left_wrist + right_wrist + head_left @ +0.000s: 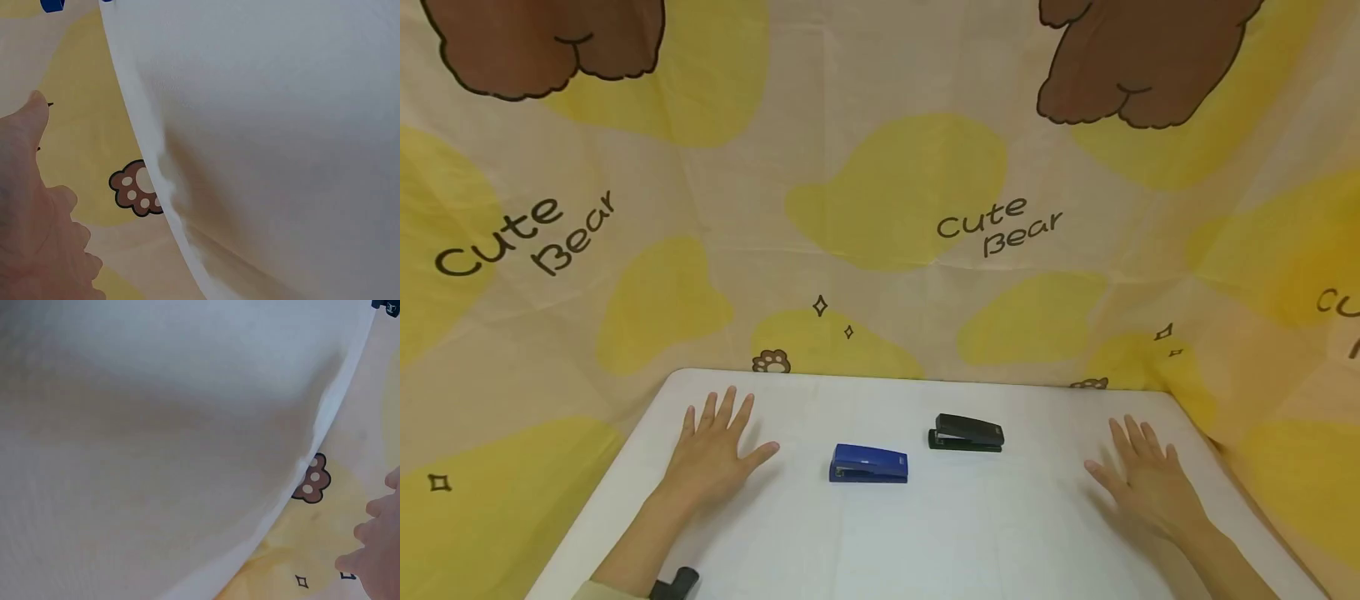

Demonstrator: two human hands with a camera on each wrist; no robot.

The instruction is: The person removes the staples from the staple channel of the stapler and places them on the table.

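Note:
A blue stapler [869, 464] lies near the middle of the white table, its top arm raised at a slant over the base. Behind it and to its right is a black stapler [966, 433], facing much the same way. My left hand [715, 454] is over the table's left side with fingers spread, the thumb pointing toward the blue stapler but apart from it. On the right side my right hand [1153, 487] is likewise spread, well away from the black stapler. Both hands hold nothing. In the left wrist view a bit of blue stapler [52, 5] shows at the top edge.
The white table [910, 542] has rounded far corners. A cloth printed with bears and yellow patches [865, 208] hangs right behind it. A black strap-like piece [676, 583] sits by my left wrist at the bottom edge.

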